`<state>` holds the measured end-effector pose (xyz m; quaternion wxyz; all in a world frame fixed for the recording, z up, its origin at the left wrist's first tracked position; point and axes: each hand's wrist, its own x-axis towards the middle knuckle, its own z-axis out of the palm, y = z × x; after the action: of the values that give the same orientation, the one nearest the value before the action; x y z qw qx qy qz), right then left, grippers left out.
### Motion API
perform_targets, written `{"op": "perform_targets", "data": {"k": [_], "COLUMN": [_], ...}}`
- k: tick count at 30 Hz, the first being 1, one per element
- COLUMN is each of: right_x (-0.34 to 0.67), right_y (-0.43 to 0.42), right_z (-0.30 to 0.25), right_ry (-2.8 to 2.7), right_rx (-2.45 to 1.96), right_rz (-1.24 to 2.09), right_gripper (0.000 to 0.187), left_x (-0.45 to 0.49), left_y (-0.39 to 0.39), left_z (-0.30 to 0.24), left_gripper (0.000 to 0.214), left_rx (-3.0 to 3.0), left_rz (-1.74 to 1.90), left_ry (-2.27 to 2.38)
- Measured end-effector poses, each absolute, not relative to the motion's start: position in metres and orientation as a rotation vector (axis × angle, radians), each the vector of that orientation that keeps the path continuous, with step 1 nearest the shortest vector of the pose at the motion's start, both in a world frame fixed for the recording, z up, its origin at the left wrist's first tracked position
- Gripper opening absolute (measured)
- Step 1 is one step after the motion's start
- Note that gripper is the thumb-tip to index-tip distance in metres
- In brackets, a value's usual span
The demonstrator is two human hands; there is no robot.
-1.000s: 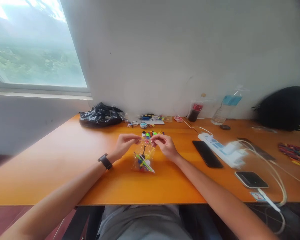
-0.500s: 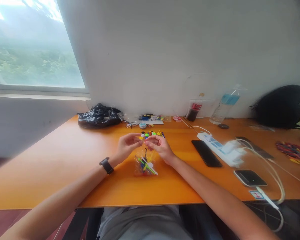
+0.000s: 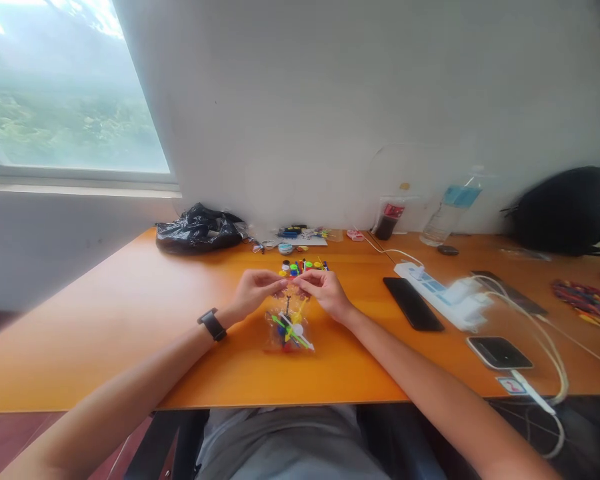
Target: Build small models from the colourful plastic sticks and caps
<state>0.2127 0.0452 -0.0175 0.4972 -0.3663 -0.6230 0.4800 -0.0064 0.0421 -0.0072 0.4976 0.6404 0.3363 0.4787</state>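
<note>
A clear plastic bag (image 3: pixel 276 341) hangs low over the table, with small coloured plastic pieces inside: green, yellow, white, blue and black, some shaped like arrows. My left hand (image 3: pixel 259 291) pinches the bag's top edge from the left, thumb against fingers; a dark watch (image 3: pixel 213 325) is on that wrist. From the right, my right hand (image 3: pixel 325 291) pinches the same edge, and the fingertips of both hands nearly meet. Just beyond them lie small round and stick-like coloured pieces (image 3: pixel 294 269), partly hidden by my fingers.
A black plastic bag (image 3: pixel 197 230) lies at the back left. To the right are a black phone (image 3: pixel 413 304), a power strip (image 3: pixel 443 297) with white cables, a charging device (image 3: pixel 500 352), a cola bottle (image 3: pixel 387 222), a water bottle (image 3: pixel 450 213) and a black backpack (image 3: pixel 563 212).
My right hand's fingers have closed down onto the bag's top edge. A yellow piece now shows upright inside the bag, near its right side.
</note>
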Motion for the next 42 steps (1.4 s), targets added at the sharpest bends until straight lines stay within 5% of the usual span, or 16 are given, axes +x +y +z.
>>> {"op": "perform_targets", "data": {"k": [20, 28, 42], "right_x": [0.223, 0.213, 0.212], "right_y": [0.046, 0.041, 0.042], "right_z": [-0.013, -0.015, -0.018], "right_ry": [-1.476, -1.571, -1.689], "right_rx": [-0.818, -0.955, -0.880], "right_rz": [1.127, 1.192, 1.057], "right_gripper": [0.013, 0.036, 0.025], "left_x": [-0.017, -0.007, -0.010], "left_y": [0.053, 0.045, 0.046], "left_z": [-0.014, -0.011, -0.012], "left_gripper": [0.029, 0.037, 0.036], "left_rx": [1.511, 1.482, 1.662], "left_rz": [1.168, 1.201, 1.067], "left_ry": [0.861, 0.743, 0.747]}}
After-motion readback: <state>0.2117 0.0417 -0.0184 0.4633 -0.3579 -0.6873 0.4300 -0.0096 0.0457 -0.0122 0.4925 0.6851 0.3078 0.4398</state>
